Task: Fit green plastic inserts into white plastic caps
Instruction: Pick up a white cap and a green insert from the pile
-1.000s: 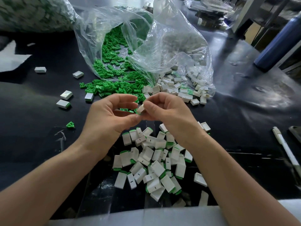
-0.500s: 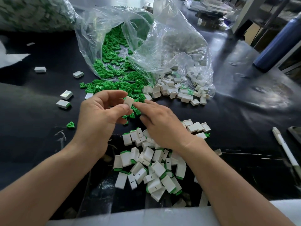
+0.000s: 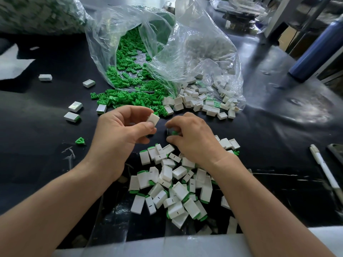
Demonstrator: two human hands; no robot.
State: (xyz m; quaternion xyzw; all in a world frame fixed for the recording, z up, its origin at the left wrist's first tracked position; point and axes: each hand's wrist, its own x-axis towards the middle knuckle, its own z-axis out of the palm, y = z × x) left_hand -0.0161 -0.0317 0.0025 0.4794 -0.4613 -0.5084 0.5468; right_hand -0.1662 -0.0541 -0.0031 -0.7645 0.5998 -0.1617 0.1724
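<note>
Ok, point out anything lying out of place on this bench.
One green insert lies alone on the black table, left of the left hand, apart from the green heap spilling from the clear bag. Several white caps are also scattered far left, away from both piles.
</note>
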